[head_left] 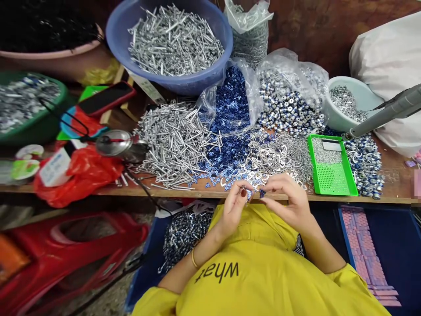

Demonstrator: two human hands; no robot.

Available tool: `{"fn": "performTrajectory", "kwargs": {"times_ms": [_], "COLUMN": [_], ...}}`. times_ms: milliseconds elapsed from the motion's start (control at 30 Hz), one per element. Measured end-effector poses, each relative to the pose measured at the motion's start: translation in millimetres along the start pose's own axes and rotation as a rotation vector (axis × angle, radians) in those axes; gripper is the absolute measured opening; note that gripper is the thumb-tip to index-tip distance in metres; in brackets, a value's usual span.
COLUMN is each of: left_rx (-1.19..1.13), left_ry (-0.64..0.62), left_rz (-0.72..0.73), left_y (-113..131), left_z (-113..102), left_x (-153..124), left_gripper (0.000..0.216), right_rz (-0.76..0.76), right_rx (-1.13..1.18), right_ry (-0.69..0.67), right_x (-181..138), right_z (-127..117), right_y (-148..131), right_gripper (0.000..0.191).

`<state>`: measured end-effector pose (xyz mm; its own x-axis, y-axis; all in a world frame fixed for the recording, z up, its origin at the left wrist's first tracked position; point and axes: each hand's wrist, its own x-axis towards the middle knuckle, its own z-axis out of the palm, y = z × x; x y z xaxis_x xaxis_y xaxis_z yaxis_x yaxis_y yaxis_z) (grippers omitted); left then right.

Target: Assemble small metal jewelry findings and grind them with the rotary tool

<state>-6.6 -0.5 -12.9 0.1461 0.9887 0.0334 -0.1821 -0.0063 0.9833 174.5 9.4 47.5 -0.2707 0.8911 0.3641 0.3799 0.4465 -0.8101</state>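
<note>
head view, clock directions read from the hands: the left hand [234, 204] and right hand [291, 199] face each other, just apart, at the near edge of the table [396, 171]. the right grip pinches a small dark blue piece [262, 193] between thumb and forefinger; it juts toward nine o'clock, though its long axis is too small to tell. the left grip is pressed together on a small metal part [247, 192], half hidden by the fingers, so its axis is unclear too.

on the table, silver rods [174, 145] lie heaped at ten o'clock, pointing every way, with a violet-blue basin [171, 83] at eleven. blue pieces [232, 96] spill from clear plastic at twelve, ringed beads [291, 109] sit at one, and a green tray [333, 188] lies between two and three. a red plastic chair [98, 250] stands at eight, and a brown wall [315, 26] rises at twelve.
</note>
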Motion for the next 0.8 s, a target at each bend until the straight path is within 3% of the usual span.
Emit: {"fn": "performTrajectory", "kwargs": {"times_ms": [100, 200, 333, 400, 600, 800], "left_rx": [0.002, -0.023, -0.036, -0.059, -0.060, -0.050], "left_ry": [0.001, 0.012, 0.071, 0.083, 0.051, 0.094], "left_rz": [0.019, 0.022, -0.051, -0.085, -0.101, -0.104], "left_y": [2, -3, -13, -18, -18, -18], "left_z": [-1, -8, -18, -19, -10, -13], "left_x": [-2, -3, 0, 4, 10, 7], "left_gripper": [0.026, 0.026, 0.025, 0.025, 0.025, 0.024], "right_rz": [-0.085, 0.012, 0.301, 0.373, 0.288, 0.245], "right_rx": [-0.102, -0.266, -0.570, -0.615, -0.614, -0.711], "right_ry": [0.005, 0.043, -0.213, -0.276, 0.022, 0.014], "right_x": [5, -3, -25, -31, -3, 5], "right_z": [6, 5, -3, -5, -8, 0], "right_y": [-3, 23, 76, 96, 119, 127], "right_gripper": [0.026, 0.019, 0.007, 0.007, 0.016, 0.014]}}
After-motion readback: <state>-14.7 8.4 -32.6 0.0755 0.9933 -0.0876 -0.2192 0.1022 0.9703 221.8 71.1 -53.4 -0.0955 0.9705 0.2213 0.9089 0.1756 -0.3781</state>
